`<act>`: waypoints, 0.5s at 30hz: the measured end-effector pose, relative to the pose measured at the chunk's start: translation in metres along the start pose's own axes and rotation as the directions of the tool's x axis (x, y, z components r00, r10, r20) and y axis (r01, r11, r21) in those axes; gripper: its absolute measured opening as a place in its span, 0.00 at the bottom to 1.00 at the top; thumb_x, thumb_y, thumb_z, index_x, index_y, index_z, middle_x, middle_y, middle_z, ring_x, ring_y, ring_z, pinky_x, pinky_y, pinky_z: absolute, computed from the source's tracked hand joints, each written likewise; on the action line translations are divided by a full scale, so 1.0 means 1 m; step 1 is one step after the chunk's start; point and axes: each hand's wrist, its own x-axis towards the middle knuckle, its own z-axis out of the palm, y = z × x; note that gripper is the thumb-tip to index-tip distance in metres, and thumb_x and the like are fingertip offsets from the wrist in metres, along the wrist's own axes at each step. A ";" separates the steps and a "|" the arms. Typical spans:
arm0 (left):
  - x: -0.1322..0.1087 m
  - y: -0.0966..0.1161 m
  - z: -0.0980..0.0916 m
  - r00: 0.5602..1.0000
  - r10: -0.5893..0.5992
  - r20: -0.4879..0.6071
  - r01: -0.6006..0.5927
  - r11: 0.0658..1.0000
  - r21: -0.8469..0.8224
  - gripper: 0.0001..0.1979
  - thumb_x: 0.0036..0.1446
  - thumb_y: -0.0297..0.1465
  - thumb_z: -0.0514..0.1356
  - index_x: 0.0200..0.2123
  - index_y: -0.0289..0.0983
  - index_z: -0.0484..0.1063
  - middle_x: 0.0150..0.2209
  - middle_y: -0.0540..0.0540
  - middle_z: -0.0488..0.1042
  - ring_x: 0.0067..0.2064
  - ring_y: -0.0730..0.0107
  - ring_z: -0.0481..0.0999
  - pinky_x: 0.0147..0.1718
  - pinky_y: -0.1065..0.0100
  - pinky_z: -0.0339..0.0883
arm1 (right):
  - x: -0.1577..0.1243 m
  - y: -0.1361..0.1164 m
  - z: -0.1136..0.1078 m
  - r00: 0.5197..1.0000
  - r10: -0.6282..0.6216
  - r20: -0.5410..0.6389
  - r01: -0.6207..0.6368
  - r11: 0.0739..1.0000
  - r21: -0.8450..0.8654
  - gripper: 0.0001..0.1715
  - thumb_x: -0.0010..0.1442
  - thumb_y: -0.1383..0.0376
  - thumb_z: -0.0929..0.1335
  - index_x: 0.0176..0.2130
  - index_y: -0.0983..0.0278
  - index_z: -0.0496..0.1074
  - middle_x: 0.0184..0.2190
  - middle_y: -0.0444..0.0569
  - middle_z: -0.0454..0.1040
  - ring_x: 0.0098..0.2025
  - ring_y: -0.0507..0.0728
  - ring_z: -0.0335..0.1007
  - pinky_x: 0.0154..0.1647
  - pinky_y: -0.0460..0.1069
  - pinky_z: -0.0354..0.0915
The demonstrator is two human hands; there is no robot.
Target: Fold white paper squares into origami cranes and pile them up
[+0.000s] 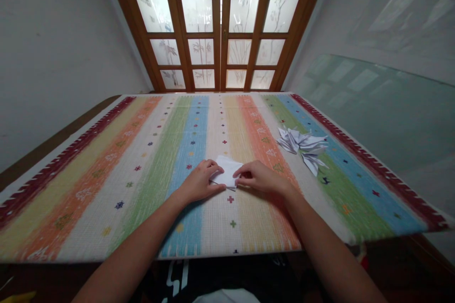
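Note:
A small piece of folded white paper (226,170) lies on the striped tablecloth, close to the middle of the table. My left hand (203,181) holds its left side, thumb at the near edge and fingers on top. At its right edge, my right hand (258,177) pinches the paper between thumb and fingers. The fingertips cover parts of both sides, and a thin layer shows beneath the near edge.
A pile of folded white paper pieces (302,144) with pointed tips rests on the right part of the striped tablecloth (149,165). Wooden doors with glass panes (240,14) stand beyond the table, with walls at both sides.

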 end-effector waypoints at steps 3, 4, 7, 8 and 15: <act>0.000 0.002 -0.004 1.000 0.005 0.026 -0.005 1.000 0.020 0.20 0.52 0.41 0.76 0.45 0.41 0.79 0.51 0.40 0.78 0.53 0.49 0.75 0.54 0.49 0.71 | 0.005 -0.001 0.004 0.998 -0.044 -0.039 0.043 0.999 -0.017 0.08 0.65 0.63 0.74 0.36 0.62 0.85 0.28 0.47 0.80 0.28 0.53 0.70 0.31 0.48 0.59; -0.001 0.003 -0.004 1.000 0.013 0.029 -0.013 0.999 0.030 0.20 0.52 0.42 0.77 0.43 0.41 0.79 0.50 0.40 0.78 0.53 0.49 0.75 0.54 0.49 0.71 | 0.007 -0.001 0.006 0.996 -0.068 -0.059 0.066 0.997 -0.025 0.08 0.65 0.63 0.74 0.35 0.62 0.85 0.28 0.47 0.80 0.29 0.53 0.70 0.32 0.48 0.59; 0.000 0.003 -0.003 0.998 0.051 0.024 -0.052 0.998 0.039 0.17 0.53 0.42 0.76 0.40 0.41 0.79 0.51 0.41 0.80 0.52 0.49 0.75 0.53 0.49 0.71 | 0.012 -0.001 0.012 0.985 -0.128 -0.112 0.124 0.991 -0.049 0.09 0.67 0.64 0.73 0.34 0.62 0.84 0.29 0.47 0.78 0.30 0.53 0.70 0.34 0.48 0.59; 0.000 0.002 -0.002 0.998 0.059 0.021 -0.060 0.998 0.030 0.15 0.54 0.41 0.75 0.39 0.41 0.78 0.51 0.41 0.80 0.52 0.50 0.76 0.53 0.50 0.72 | 0.013 -0.001 0.014 0.982 -0.141 -0.123 0.135 0.989 -0.054 0.10 0.67 0.64 0.73 0.34 0.62 0.83 0.30 0.47 0.77 0.31 0.53 0.70 0.34 0.48 0.59; 0.002 0.000 0.003 0.999 0.015 0.037 -0.015 1.000 -0.017 0.09 0.67 0.34 0.61 0.33 0.38 0.76 0.53 0.38 0.80 0.54 0.54 0.78 0.57 0.51 0.71 | 0.013 -0.001 0.014 0.970 -0.142 -0.195 0.133 0.989 -0.060 0.06 0.66 0.63 0.76 0.41 0.63 0.82 0.38 0.50 0.76 0.39 0.56 0.72 0.42 0.50 0.65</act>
